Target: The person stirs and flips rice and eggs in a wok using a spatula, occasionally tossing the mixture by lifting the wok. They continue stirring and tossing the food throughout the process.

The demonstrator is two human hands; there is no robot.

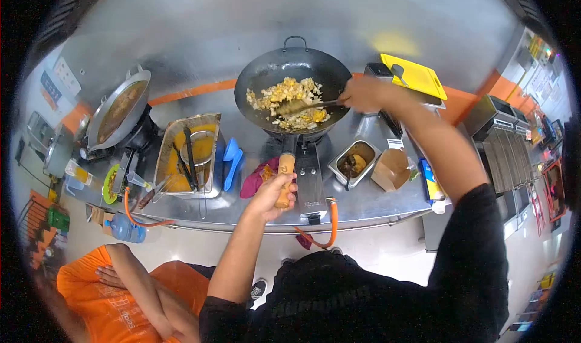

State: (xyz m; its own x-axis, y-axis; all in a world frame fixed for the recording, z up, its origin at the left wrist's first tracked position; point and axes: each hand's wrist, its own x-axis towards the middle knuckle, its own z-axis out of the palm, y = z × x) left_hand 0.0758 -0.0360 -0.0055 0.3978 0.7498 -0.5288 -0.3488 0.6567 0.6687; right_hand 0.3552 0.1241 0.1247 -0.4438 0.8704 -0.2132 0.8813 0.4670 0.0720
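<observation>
A black wok (284, 71) sits on a burner at the middle of the steel counter, with yellow fried egg and rice (290, 101) inside. My left hand (272, 195) grips the wok's wooden handle (285, 167) near the counter's front edge. My right hand (363, 94) is at the wok's right rim, closed on the handle of a metal spatula (299, 106) whose blade lies in the food.
A second wok (118, 110) with brown liquid stands at the left. A steel tray (187, 155) with yellow oil and tongs, blue scoops (232, 161), a pink cloth (257, 176), a small steel container (354, 161), and a yellow cutting board (414, 75) surround the burner. A person in an orange shirt (121, 300) stands lower left.
</observation>
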